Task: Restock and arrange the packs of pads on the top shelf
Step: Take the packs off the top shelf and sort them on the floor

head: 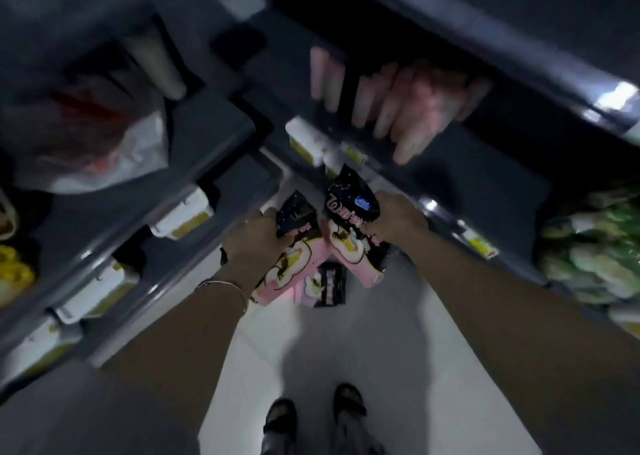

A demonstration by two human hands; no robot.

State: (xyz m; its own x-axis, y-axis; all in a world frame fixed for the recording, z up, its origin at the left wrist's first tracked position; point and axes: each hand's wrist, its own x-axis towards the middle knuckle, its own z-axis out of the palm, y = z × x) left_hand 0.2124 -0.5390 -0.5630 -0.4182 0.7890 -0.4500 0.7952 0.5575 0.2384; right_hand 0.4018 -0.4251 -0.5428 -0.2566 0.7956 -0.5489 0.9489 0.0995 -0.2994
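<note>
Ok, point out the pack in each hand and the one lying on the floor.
Left-hand pack [294,260]: head view, on its pink lower front, below the fingers.
Right-hand pack [349,198]: head view, on its black upper panel.
Floor pack [329,286]: head view, on its dark face between the two held packs.

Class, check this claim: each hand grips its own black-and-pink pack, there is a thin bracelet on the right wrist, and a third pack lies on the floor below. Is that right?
One detail is wrong. In the head view the bracelet sits on the left wrist, not the right. The rest holds: the left hand and the right hand each grip a black-and-pink pack, and a third pack lies on the floor below.
</note>
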